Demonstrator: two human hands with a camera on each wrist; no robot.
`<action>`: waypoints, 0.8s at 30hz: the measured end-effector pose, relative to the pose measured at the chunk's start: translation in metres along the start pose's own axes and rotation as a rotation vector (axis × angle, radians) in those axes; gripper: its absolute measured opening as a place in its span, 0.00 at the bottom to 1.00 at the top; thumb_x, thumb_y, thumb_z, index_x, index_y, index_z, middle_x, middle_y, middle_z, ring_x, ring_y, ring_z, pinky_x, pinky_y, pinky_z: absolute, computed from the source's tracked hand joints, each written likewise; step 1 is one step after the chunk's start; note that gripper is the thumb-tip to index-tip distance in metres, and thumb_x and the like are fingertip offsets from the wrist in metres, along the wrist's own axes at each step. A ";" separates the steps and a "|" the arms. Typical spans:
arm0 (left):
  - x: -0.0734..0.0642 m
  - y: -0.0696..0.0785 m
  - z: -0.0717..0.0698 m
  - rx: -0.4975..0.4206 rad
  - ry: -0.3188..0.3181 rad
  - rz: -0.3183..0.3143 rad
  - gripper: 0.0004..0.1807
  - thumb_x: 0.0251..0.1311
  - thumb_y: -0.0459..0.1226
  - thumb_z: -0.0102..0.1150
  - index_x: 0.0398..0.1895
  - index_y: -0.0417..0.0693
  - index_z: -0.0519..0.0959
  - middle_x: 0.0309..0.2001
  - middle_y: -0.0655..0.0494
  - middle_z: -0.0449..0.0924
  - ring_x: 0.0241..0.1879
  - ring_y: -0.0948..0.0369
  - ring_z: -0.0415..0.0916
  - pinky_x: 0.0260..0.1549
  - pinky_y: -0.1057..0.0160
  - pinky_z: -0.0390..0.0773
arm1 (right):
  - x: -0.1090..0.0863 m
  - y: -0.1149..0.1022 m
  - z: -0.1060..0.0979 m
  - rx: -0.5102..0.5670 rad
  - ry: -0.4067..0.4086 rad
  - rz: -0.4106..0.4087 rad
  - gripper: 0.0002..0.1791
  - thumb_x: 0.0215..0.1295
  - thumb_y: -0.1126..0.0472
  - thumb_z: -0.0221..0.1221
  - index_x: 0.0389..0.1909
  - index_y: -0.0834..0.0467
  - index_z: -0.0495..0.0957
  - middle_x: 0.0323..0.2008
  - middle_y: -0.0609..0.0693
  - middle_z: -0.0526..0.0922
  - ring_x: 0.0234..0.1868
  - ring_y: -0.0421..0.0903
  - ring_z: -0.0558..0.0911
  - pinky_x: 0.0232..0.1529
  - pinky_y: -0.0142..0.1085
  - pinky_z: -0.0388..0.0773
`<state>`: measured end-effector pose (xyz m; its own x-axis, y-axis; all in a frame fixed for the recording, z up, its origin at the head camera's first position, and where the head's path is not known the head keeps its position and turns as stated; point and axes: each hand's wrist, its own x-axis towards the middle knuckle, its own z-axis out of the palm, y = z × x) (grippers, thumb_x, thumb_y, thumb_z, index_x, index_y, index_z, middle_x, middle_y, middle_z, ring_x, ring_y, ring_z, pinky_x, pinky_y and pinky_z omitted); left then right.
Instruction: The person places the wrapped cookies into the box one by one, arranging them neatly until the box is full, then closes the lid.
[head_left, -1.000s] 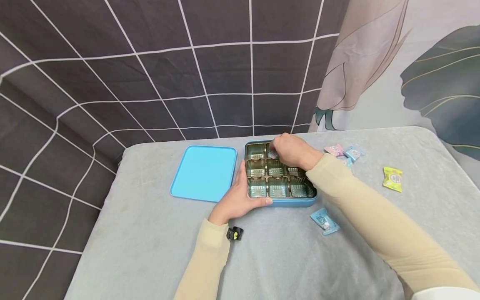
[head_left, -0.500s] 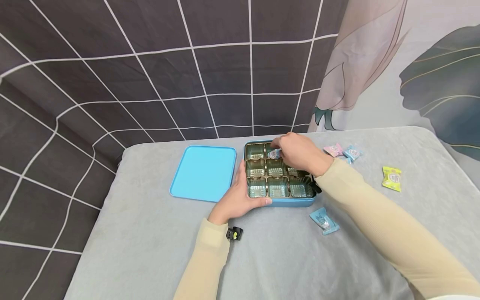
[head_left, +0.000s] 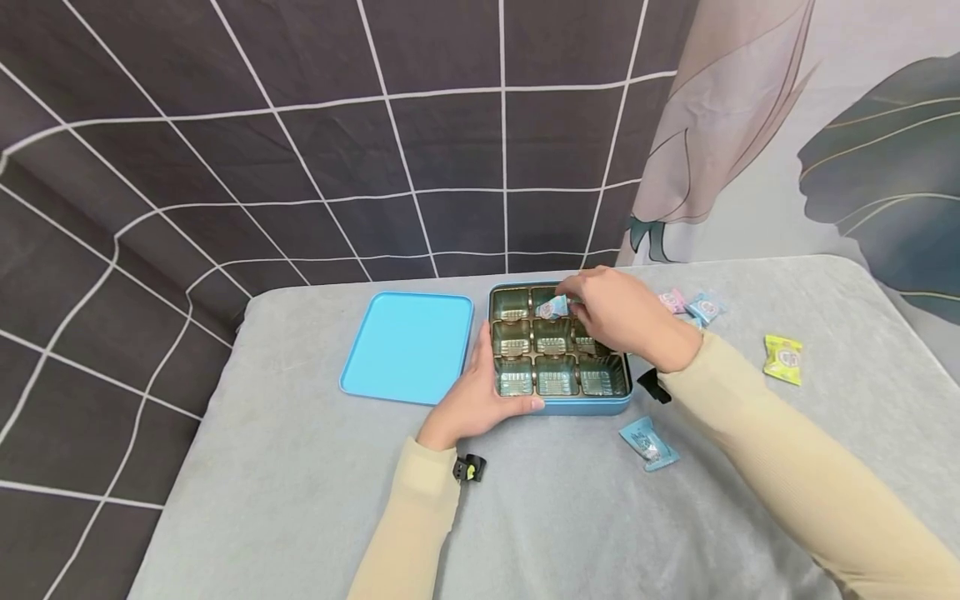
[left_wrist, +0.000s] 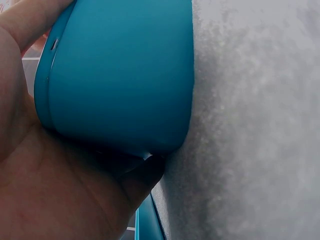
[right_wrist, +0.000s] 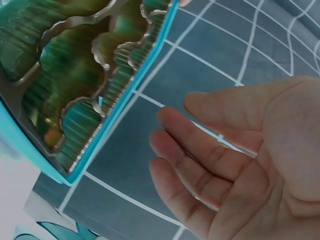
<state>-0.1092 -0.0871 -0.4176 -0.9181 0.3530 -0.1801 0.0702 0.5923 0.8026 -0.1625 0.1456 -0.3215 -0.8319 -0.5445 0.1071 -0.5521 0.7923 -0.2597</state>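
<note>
A blue tin (head_left: pixel 588 406) with a plastic insert of square compartments stands on the grey cloth. My left hand (head_left: pixel 476 400) holds its near left corner, fingers along the left side and thumb across the front; the left wrist view shows the tin's blue side (left_wrist: pixel 120 75) against that palm. A blue-wrapped candy (head_left: pixel 552 307) lies in the top middle compartment. Just right of it, my right hand (head_left: pixel 626 312) hovers over the tin, covering the right-hand compartments. In the right wrist view the right hand (right_wrist: pixel 220 155) has loosely bent fingers with nothing between them.
The blue lid (head_left: pixel 408 346) lies left of the tin. On the right are a pink candy (head_left: pixel 672 301), a blue candy (head_left: pixel 705 308) and a yellow candy (head_left: pixel 783 359). Another blue candy (head_left: pixel 649 443) lies in front of the tin. A dark checked cloth (head_left: pixel 442 142) hangs behind.
My right hand has let go of the blue candy in the top middle compartment and drawn back to the right, so the candy shows more. The left hand has stayed on the tin.
</note>
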 end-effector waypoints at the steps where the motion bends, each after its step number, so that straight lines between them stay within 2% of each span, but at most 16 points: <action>1: 0.000 0.000 0.000 0.002 0.000 -0.001 0.75 0.50 0.60 0.74 0.80 0.48 0.23 0.81 0.50 0.24 0.78 0.52 0.38 0.70 0.46 0.57 | -0.002 -0.001 -0.001 0.002 0.006 0.004 0.16 0.68 0.72 0.56 0.55 0.64 0.82 0.53 0.60 0.84 0.56 0.61 0.79 0.43 0.51 0.80; 4: 0.000 0.000 0.000 0.004 0.003 0.001 0.76 0.49 0.61 0.74 0.80 0.48 0.23 0.81 0.50 0.24 0.78 0.52 0.38 0.70 0.46 0.57 | -0.010 -0.003 -0.003 0.009 0.030 0.000 0.16 0.67 0.72 0.57 0.54 0.64 0.82 0.51 0.60 0.85 0.50 0.58 0.82 0.37 0.48 0.80; 8: 0.000 0.001 0.000 -0.001 0.001 -0.002 0.76 0.49 0.61 0.73 0.80 0.48 0.23 0.81 0.50 0.24 0.78 0.52 0.38 0.70 0.46 0.57 | -0.019 -0.005 -0.003 0.011 0.056 -0.027 0.14 0.66 0.71 0.60 0.52 0.64 0.83 0.48 0.59 0.86 0.43 0.55 0.83 0.36 0.46 0.80; 14: -0.001 -0.001 0.001 0.003 -0.005 -0.002 0.75 0.50 0.61 0.73 0.80 0.48 0.23 0.81 0.49 0.23 0.78 0.52 0.37 0.70 0.46 0.57 | -0.032 -0.005 0.000 0.031 0.075 -0.036 0.14 0.66 0.72 0.59 0.51 0.64 0.83 0.46 0.57 0.86 0.46 0.55 0.83 0.39 0.48 0.80; 21: -0.001 0.001 0.001 0.009 -0.005 -0.008 0.75 0.50 0.62 0.73 0.80 0.48 0.23 0.81 0.48 0.22 0.78 0.51 0.35 0.70 0.46 0.56 | -0.052 -0.004 -0.004 0.109 0.108 -0.033 0.16 0.66 0.73 0.58 0.53 0.63 0.83 0.48 0.57 0.86 0.52 0.56 0.83 0.52 0.53 0.77; 24: -0.001 0.001 0.000 0.017 -0.006 -0.009 0.75 0.50 0.62 0.72 0.80 0.48 0.22 0.81 0.49 0.22 0.78 0.51 0.36 0.70 0.46 0.57 | -0.060 -0.002 -0.002 0.123 0.119 -0.021 0.15 0.65 0.72 0.60 0.52 0.64 0.83 0.47 0.56 0.87 0.51 0.56 0.83 0.52 0.53 0.77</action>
<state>-0.1084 -0.0868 -0.4166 -0.9165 0.3519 -0.1905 0.0687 0.6074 0.7914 -0.1112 0.1772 -0.3250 -0.8250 -0.5187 0.2244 -0.5646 0.7375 -0.3706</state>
